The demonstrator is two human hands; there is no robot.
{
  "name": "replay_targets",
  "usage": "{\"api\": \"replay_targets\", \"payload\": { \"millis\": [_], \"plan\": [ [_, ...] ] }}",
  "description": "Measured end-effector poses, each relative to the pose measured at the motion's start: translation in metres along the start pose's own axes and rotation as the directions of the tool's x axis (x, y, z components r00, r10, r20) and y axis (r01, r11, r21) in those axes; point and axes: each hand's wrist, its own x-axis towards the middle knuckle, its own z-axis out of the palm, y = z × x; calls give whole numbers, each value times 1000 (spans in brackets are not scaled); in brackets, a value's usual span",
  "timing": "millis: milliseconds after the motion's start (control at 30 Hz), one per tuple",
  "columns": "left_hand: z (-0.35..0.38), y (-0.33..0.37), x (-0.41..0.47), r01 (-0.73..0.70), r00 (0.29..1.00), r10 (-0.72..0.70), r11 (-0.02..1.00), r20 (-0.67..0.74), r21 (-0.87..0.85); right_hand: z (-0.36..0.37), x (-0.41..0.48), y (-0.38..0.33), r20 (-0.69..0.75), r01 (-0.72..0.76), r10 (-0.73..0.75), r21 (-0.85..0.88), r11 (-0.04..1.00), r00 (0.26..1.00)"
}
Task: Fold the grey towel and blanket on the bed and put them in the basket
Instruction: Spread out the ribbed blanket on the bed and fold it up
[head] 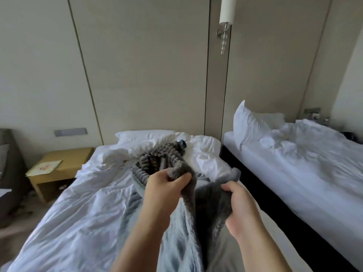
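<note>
Two fists full of fuzzy, ribbed grey blanket [157, 161], bunched.

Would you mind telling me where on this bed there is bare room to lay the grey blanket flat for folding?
The widest free patch is the white sheet left of both hands, between the left bed edge and the grey blanket. It is crowded toward the pillow, where rumpled duvet and blanket pile up. Right of the right hand, only a narrow strip remains.
</note>
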Motion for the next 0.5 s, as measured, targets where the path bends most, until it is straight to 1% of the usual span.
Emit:
{"api": "replay_targets", "payload": {
  "millis": [33,100,167,200,267,333,367,400,433,467,500],
  "plan": [
    [-3,-4,-2,24,1000,-24,1000,-10,13,1,2,3,-11,-26,25,-50,998,1000],
    [-13,-8,-2,45,999,-44,999,-31,31,4,6,5,-35,-39,37,-76,996,999],
    [-23,-8,0,38,997,-33,998,-76,56,3,9,1,-130,7,-16,-71,997,991],
    [-28,-7,0,30,995,-24,998,-95,63,1,9,-2,-199,60,-70,-55,997,977],
    [-36,-4,3,35,994,-28,997,-104,63,-1,7,-11,-346,211,-188,31,977,919],
    [-42,-1,4,57,994,-55,998,-97,11,5,-4,-20,-444,428,-341,110,897,829],
    [-43,0,3,66,994,-67,998,-90,-18,13,-11,-22,-453,540,-451,82,838,769],
    [-43,1,3,76,993,-78,997,-85,-30,24,-19,-21,-411,620,-561,10,785,718],
    [-42,2,2,80,993,-82,996,-85,-31,35,-27,-16,-296,674,-666,-92,733,684],
    [-40,3,1,80,992,-83,996,-92,-28,47,-35,-6,-86,703,-728,-207,681,680],
    [-36,3,0,81,990,-83,996,-112,-28,59,-42,6,188,710,-690,-301,637,699]
  ]
}}
